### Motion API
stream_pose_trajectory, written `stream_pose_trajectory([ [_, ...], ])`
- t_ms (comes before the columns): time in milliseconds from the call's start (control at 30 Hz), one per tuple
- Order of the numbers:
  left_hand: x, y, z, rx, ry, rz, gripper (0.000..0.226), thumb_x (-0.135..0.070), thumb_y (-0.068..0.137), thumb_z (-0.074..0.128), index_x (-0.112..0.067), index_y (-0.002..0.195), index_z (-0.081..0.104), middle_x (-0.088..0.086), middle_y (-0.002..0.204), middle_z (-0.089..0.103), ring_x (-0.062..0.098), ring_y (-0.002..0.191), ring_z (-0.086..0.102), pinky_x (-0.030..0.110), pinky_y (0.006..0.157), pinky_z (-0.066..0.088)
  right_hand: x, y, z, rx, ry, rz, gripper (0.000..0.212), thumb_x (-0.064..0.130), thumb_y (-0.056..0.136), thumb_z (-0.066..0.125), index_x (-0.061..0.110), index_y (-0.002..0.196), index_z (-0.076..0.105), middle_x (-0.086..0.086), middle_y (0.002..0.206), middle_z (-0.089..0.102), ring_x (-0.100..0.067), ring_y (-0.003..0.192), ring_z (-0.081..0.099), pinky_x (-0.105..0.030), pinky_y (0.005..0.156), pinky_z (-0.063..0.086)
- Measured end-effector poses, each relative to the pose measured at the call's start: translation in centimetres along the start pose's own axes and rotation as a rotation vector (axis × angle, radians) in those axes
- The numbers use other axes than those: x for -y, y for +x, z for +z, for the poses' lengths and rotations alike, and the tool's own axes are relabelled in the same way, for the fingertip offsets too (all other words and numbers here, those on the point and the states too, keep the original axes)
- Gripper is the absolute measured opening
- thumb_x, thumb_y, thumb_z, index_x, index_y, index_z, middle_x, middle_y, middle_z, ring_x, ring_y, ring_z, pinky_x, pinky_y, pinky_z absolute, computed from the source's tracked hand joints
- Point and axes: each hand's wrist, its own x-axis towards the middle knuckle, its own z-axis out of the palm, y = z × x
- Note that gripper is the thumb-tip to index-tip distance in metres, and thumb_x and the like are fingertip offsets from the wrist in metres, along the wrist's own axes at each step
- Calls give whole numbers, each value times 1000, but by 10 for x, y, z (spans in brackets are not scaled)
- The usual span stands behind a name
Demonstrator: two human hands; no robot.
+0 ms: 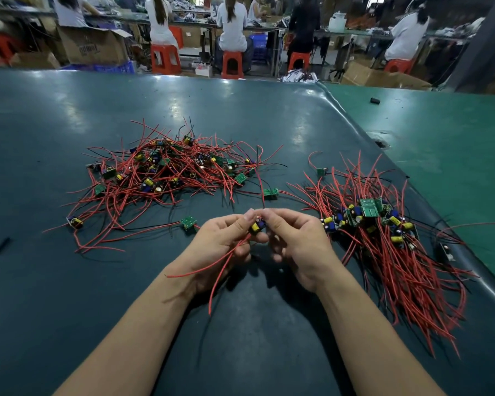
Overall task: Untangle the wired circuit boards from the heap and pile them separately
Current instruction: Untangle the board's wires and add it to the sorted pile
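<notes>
A tangled heap (166, 170) of small green circuit boards with red and black wires lies at centre left on the dark mat. At the right a sorted pile (383, 232) has its boards bunched together and its wires trailing toward me. Between them, my left hand (220, 247) and my right hand (295, 241) together pinch one small circuit board (258, 225) with blue and yellow parts. Its red wires run down through my left palm, and one red wire rises from my fingertips toward the heap.
Loose boards lie near my hands: one (188, 222) to the left, one (270, 193) just beyond, one (75, 222) far left. A black tube piece (0, 246) sits at the left. The mat's raised edge (383, 144) borders a green table on the right. Seated people work behind.
</notes>
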Motion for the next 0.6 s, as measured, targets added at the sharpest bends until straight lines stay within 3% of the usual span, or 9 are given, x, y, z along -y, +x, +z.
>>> stream_pose_trajectory([
  [100, 1, -1, 1, 19, 20, 13, 37, -32, 84, 56, 0, 100, 65, 8, 73, 68, 6, 38, 39, 20, 45, 43, -1, 2, -1, 0, 31, 7, 17, 27, 66, 77, 17, 79, 79, -2, 63, 65, -9, 48, 50, -18, 38, 34],
  [233, 0, -3, 0, 59, -4, 7, 28, -29, 82, 61, -4, 92, 67, 9, 69, 66, 6, 35, 38, 19, 42, 40, 0, 3, -1, -17, 70, 27, 9, 26, 64, 77, 19, 69, 77, 1, 59, 62, -5, 46, 52, -17, 38, 34],
  [400, -2, -4, -1, 85, 13, -29, 19, -31, 77, 66, -12, 72, 66, 8, 61, 63, 7, 34, 37, 16, 38, 35, 3, 5, 2, -120, 198, 28, 11, 9, 85, 70, 11, 75, 66, 4, 53, 53, -5, 41, 42, -16, 36, 31],
  [600, -1, -6, -1, 164, 7, -29, 15, -19, 80, 69, -11, 67, 71, 11, 53, 60, 7, 33, 34, 13, 33, 29, 11, 13, -9, -269, 361, -82, 9, 6, 92, 61, 7, 82, 62, 5, 53, 52, -3, 37, 35, -14, 34, 27],
])
